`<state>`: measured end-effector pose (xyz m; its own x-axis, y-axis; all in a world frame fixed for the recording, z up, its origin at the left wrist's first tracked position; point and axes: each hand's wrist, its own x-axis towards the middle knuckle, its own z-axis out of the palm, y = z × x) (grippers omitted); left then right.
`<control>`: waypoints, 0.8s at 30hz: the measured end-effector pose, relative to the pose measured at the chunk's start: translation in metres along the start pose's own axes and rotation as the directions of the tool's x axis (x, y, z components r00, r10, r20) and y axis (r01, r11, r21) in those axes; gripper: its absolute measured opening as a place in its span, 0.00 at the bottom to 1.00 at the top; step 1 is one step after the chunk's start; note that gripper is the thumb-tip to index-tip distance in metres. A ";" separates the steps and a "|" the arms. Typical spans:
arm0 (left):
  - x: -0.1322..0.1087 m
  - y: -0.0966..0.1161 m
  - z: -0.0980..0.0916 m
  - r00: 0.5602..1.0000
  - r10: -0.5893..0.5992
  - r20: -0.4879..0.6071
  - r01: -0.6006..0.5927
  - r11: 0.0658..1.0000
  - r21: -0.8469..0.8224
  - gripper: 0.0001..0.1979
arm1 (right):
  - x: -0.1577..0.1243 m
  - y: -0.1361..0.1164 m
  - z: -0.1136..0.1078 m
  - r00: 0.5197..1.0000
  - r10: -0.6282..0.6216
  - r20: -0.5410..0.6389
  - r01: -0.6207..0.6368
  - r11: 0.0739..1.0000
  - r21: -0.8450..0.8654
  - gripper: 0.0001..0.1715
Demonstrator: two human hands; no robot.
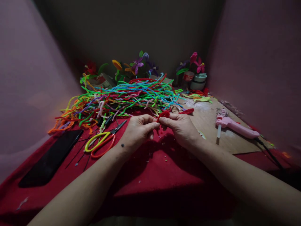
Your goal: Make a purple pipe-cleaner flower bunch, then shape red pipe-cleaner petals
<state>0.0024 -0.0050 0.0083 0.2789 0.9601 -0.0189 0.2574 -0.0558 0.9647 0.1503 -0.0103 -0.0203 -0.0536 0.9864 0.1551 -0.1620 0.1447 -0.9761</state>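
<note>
Both hands meet over the red cloth, pinching a small red pipe-cleaner piece point(164, 115) that looks like a fuzzy petal. My left hand point(140, 127) grips its left side between thumb and fingers. On its right side, my right hand point(180, 125) is closed in the same way. Just behind the right hand, another red pipe-cleaner piece point(187, 111) lies at the board's edge. A big heap of colourful pipe cleaners point(131, 94) spreads behind the hands. Scissors point(103, 142) with yellow and red handles rest left of my left hand, their blades towards it.
A black phone point(51, 160) lies at the left on the red tablecloth point(150, 191), near several thin dark sticks. On the right, a pink glue gun point(237, 125) with a cord lies on a brown board point(209, 116). Pipe-cleaner flowers point(137, 65) and a small jar point(198, 81) stand at the back.
</note>
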 end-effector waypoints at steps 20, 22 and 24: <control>0.006 -0.006 -0.014 0.988 0.081 0.129 -0.058 0.983 -0.177 0.11 | -0.007 -0.009 0.004 0.950 0.134 0.281 -0.088 0.981 -0.171 0.14; 0.006 -0.006 -0.013 0.988 0.100 0.120 -0.081 0.984 -0.157 0.09 | -0.007 -0.009 0.003 0.951 0.143 0.275 -0.096 0.980 -0.176 0.14; 0.006 -0.005 -0.012 0.989 0.115 0.097 -0.099 0.983 -0.155 0.09 | -0.006 -0.008 0.002 0.951 0.132 0.278 -0.085 0.981 -0.174 0.14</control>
<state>-0.0084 0.0040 0.0065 0.3947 0.9164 0.0670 0.0816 -0.1076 0.9908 0.1497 -0.0179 -0.0135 -0.3466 0.9360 0.0612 0.0171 0.0716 -0.9973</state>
